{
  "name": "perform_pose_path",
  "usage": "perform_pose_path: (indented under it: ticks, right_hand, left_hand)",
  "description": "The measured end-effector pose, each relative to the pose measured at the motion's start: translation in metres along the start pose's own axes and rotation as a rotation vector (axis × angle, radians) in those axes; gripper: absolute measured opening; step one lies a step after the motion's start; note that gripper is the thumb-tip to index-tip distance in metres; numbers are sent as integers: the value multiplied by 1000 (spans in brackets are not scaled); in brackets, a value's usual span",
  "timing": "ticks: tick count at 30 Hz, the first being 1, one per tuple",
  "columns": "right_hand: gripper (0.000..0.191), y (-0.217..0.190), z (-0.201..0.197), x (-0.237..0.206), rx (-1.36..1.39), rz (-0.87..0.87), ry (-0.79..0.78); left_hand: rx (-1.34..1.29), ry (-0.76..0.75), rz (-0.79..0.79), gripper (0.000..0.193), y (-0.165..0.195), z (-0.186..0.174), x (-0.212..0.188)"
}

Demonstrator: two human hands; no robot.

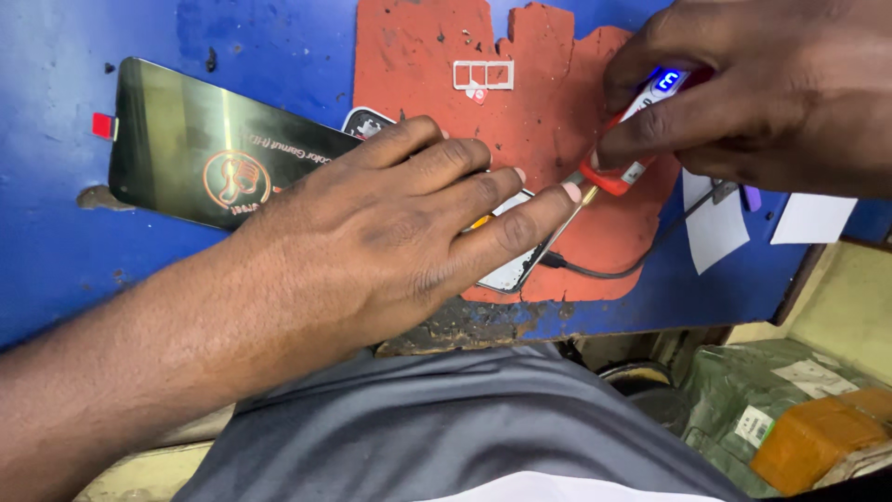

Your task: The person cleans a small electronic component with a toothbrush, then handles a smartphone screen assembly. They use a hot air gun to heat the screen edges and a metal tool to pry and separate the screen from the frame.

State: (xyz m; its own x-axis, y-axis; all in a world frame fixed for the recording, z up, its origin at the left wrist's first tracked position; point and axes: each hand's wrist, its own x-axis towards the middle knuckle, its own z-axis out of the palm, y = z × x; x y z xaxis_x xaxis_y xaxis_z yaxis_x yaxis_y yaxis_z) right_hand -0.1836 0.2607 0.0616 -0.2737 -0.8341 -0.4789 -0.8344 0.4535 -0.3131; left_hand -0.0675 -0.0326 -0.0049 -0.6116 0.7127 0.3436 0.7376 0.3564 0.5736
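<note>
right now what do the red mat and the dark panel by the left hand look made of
The red mat looks like soft rubber or silicone: matte, scuffed, with torn, ragged edges. The dark panel looks like glass under a glossy film: flat, with a greenish-gold sheen and a red pull tab at its end. Neither can be told for certain.

Glossy glass screen panel [200, 149]; rough, worn red rubber mat [418, 56].

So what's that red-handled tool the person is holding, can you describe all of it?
The tool looks like a small screwdriver: a red plastic-looking handle, a white body and a thin metal shaft. It lies slanted, top right to lower left, over the orange mat. The right hand pinches its upper part; its tip is hidden at the left hand fingertips, which press a phone.
</note>
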Motion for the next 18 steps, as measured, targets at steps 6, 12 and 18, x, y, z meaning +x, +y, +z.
perform_pose_path:
  ticks: [6, 12, 18]
  right_hand:
    - [48, 2, 2, -2, -16, -42, 39]
    - [48, 8, 7, -16, 67, -35, 97]
    - [53, 3, 9, -14, 81, -6, 90]
  left_hand:
    - [-1, -12, -17, 54, 0, 1, 2]
    - [-24, -23, -17, 56, 0, 1, 3]
    - [-42, -40, -25, 55, 0, 2, 4]
